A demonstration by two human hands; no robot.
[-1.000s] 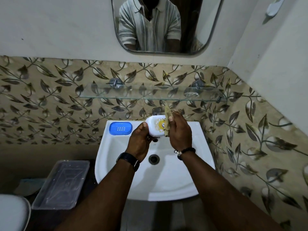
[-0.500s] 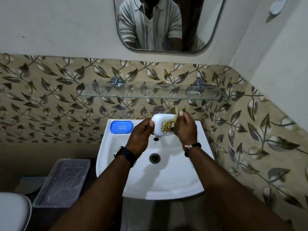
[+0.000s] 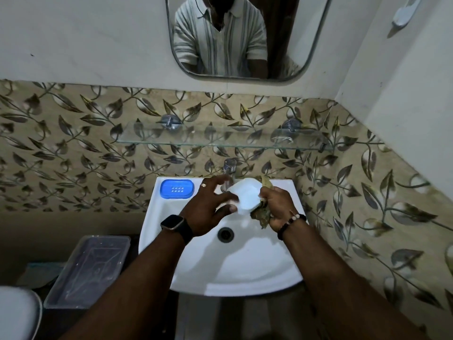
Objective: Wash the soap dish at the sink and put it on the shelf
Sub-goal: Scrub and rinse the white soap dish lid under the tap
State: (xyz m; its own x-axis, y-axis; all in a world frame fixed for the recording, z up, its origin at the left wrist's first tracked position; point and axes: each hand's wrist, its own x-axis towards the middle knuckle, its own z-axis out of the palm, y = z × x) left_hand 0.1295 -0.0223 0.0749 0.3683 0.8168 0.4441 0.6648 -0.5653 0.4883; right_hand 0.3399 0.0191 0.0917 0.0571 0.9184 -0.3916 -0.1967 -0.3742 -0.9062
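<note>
The white soap dish [image 3: 246,197] is held over the white sink [image 3: 245,266], just below the tap [image 3: 229,168], with its plain side facing me. My left hand [image 3: 208,212] grips the dish's left edge with thumb and one finger; the other fingers are spread and blurred. My right hand [image 3: 277,207] is closed on a greenish-brown scrub pad [image 3: 261,214] pressed against the dish's right edge. The glass shelf [image 3: 220,141] hangs on the wall above the tap.
A blue soap dish [image 3: 177,188] rests on the sink's back left corner. A clear plastic box [image 3: 90,266] stands on the floor to the left, beside a white toilet edge [image 3: 17,312]. A mirror [image 3: 245,38] hangs above, and the side wall is close on the right.
The dish has been turned over, so its patterned side no longer shows. My left hand has spread its fingers and shifted its hold. The scrub pad has moved down to the dish's right edge.
</note>
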